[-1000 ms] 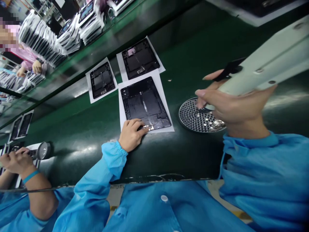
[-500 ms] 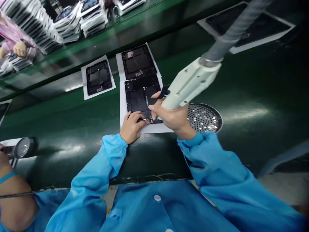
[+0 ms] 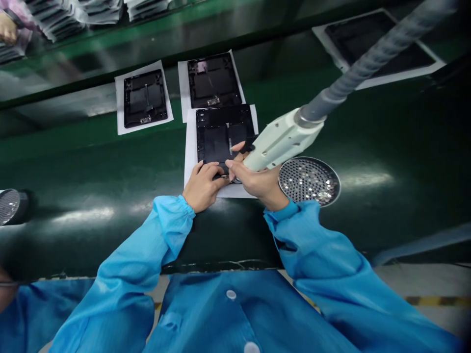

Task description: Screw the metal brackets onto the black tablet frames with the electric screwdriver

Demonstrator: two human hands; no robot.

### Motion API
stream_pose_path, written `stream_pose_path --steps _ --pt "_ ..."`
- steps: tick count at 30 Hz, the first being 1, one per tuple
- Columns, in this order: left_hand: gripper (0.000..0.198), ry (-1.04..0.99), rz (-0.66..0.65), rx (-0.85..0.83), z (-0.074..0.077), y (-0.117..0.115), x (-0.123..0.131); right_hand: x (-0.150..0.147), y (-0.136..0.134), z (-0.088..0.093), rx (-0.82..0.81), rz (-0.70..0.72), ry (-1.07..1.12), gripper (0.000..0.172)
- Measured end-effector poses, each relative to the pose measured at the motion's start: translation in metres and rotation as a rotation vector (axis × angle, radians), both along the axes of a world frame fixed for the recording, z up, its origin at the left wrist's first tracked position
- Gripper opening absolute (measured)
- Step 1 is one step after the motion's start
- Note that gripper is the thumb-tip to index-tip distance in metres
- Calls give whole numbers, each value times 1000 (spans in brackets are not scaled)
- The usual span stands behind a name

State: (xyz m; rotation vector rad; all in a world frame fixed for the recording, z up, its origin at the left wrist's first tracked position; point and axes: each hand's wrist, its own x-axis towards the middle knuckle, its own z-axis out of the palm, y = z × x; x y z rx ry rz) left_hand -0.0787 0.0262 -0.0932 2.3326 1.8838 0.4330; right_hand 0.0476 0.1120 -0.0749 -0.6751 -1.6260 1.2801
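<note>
A black tablet shell (image 3: pixel 215 142) lies on a white sheet in front of me, with a thin ribbon cable along its middle. My left hand (image 3: pixel 204 186) rests on its lower edge, fingers bent and thumb drawn in beside a small board that is mostly covered. Slanting down from the upper right is a pale green electric screwdriver (image 3: pixel 281 139) on a grey corrugated hose. My right hand (image 3: pixel 259 184) is wrapped round its lower end, whose tip is hidden by the fingers at the shell's bottom edge. The hands almost touch.
A round dish (image 3: pixel 311 181) of small shiny screws sits beside my right wrist. Behind are two more shells, one left (image 3: pixel 145 100) and one straight ahead (image 3: pixel 213 81). A dark panel (image 3: pixel 382 44) lies back right. Stacked sheets (image 3: pixel 97 10) and a person's hand (image 3: pixel 7 30) are at far left.
The view has shifted, so the bench and distant stacks sit higher and the neighbour's arm at left is mostly out of frame. My hands keep nearly the same grip and place on the shell.
</note>
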Motion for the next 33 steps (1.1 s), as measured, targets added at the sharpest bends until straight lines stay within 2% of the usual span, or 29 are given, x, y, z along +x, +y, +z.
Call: stream_pose_path --steps 6,9,13,16,19,22,25,30,33 --pt "30 -1 -1 8 0 0 0 1 -3 2 28 -7 -24 21" --pt "30 -3 -21 36 -1 1 -2 -3 -2 3 19 -47 2 13" --pt "28 -20 -41 120 -4 0 -8 -2 0 13 -2 -51 34 17" --pt "26 -37 -66 185 -7 -1 -13 15 7 26 -27 -51 45 16" --pt "25 -63 -89 211 -8 -5 -15 45 22 35 4 -137 77 24" --pt "20 -94 -108 233 -6 -9 -17 73 42 31 55 -264 127 25" --pt "16 -126 -111 268 -5 -10 -18 88 57 22 71 -344 176 22" --pt "14 -152 -113 286 -4 -11 -19 91 69 15 107 -438 141 23" --pt "12 -150 -128 303 1 -12 -19 90 73 14 92 -442 93 25"
